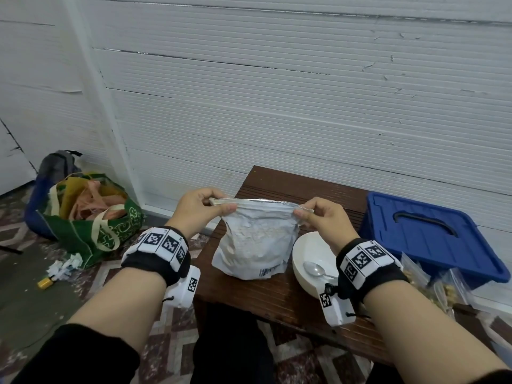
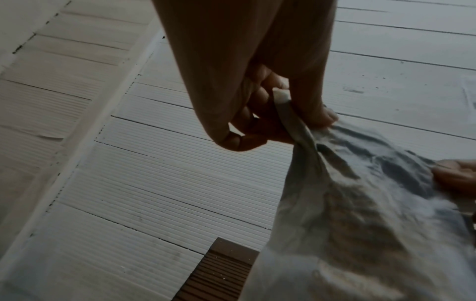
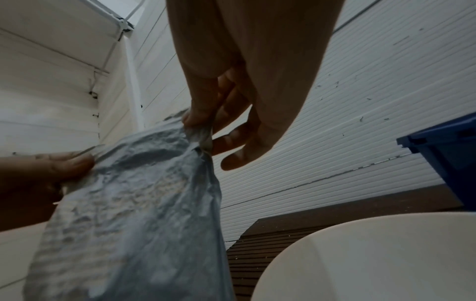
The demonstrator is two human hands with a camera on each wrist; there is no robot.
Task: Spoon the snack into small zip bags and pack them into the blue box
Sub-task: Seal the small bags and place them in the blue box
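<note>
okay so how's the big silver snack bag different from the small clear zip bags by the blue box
The silver snack bag is large and opaque; the small zip bags are clear, showing snack inside. The left hand and right hand pinch the silver snack bag's top corners, holding it upright; the small zip bags lie untouched. Both are on the wooden table.

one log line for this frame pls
left hand: pinches snack bag top | right hand: pinches same | bowl: spoon inside | blue box: lidded

No readable text, only a barcode.
</note>
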